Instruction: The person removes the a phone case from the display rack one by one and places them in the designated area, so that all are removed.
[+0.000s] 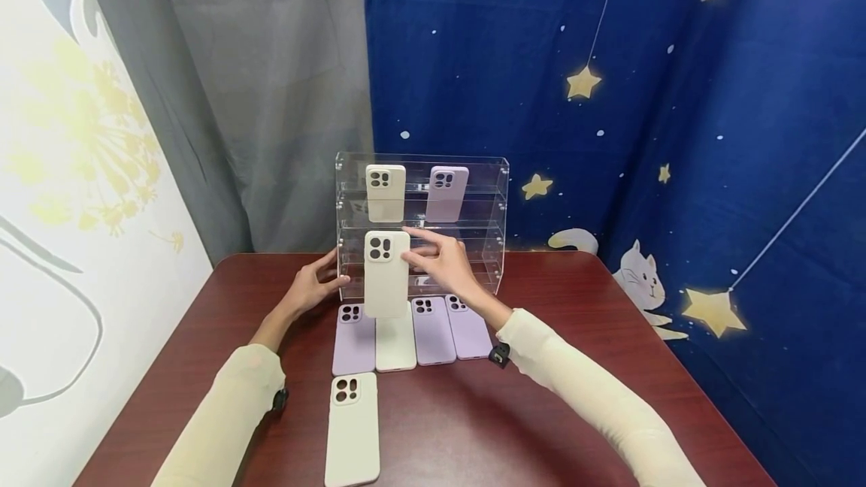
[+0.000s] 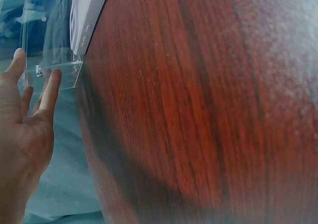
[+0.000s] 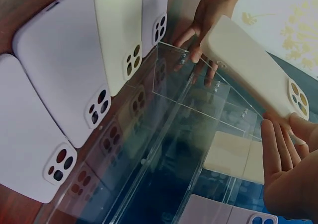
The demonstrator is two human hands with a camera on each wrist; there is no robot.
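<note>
My right hand (image 1: 443,265) pinches an off-white phone case (image 1: 387,284) by its upper right edge, thumb in front. The case hangs upright before the clear acrylic display stand (image 1: 487,276); in the right wrist view the held case (image 3: 248,65) appears tilted. My left hand (image 1: 311,284) is at the stand's left side, thumb by the front edge and fingers along the outer panel. In the left wrist view that hand (image 2: 30,110) has its fingers fairly straight. On the stand's upper tier lean a cream case (image 1: 386,205) and a lilac case (image 1: 446,198).
Before the stand, lilac cases (image 1: 354,344) (image 1: 433,333) (image 1: 470,333) lie in a row with a white case (image 1: 395,344). Nearer me lies another white case (image 1: 352,434). The wooden table (image 1: 541,427) meets a white wall (image 1: 101,246) on the left and curtains (image 1: 460,58) behind.
</note>
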